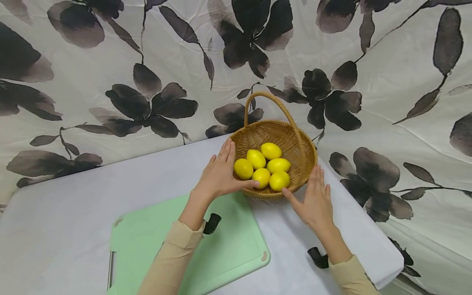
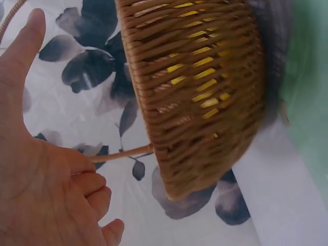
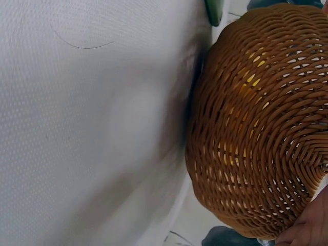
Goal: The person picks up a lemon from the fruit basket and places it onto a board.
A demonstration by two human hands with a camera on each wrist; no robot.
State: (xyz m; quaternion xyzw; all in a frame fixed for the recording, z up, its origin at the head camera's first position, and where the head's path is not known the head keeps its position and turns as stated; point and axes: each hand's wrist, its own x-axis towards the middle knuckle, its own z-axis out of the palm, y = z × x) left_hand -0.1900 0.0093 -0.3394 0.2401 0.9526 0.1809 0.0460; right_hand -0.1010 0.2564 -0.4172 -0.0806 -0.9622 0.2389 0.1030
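A round brown wicker basket (image 1: 267,196) with an arched handle (image 1: 284,108) stands near the back edge of the table. Several yellow lemons (image 1: 279,165) lie inside it, and their colour shows through the weave (image 2: 205,143) in the left wrist view. My left hand (image 1: 219,174) is at the basket's left side, fingers straight, its thumb reaching across the front rim. At the right front side is my right hand (image 1: 315,205), with straight fingers along the wall and the thumb at the rim. The right wrist view shows the basket's woven underside (image 3: 266,128).
A pale green cutting board (image 1: 228,233) lies in front of the basket, under my left forearm. White cloth (image 1: 66,213) covers the table, whose right edge runs close by my right hand. Behind it hangs a floral curtain (image 1: 221,94). Black mounts (image 1: 318,258) sit at both wrists.
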